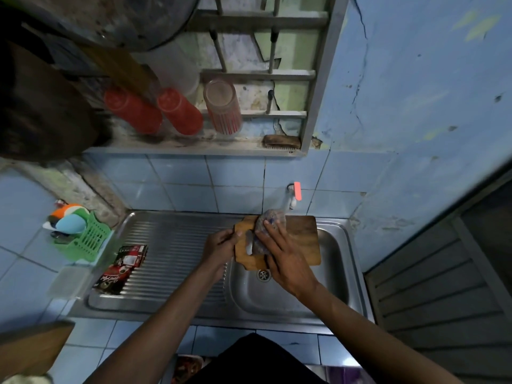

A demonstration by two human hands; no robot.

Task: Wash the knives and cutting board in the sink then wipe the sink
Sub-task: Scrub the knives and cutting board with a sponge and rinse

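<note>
1. Your right hand (282, 256) presses a scrubbing pad (266, 231) flat-fingered on the cutting board (299, 239).
2. Your left hand (220, 243) grips the board's nine o'clock edge, over the sink (340, 273) basin.
3. You're mid-scrub; next likely calls for rinsing under the tap (293, 195) at twelve o'clock.

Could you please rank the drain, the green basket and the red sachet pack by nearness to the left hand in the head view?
From the left hand:
1. Drain, in the basin, right.
2. Red sachet pack, on the drainboard, left.
3. Green basket, on the counter, far left.
</note>
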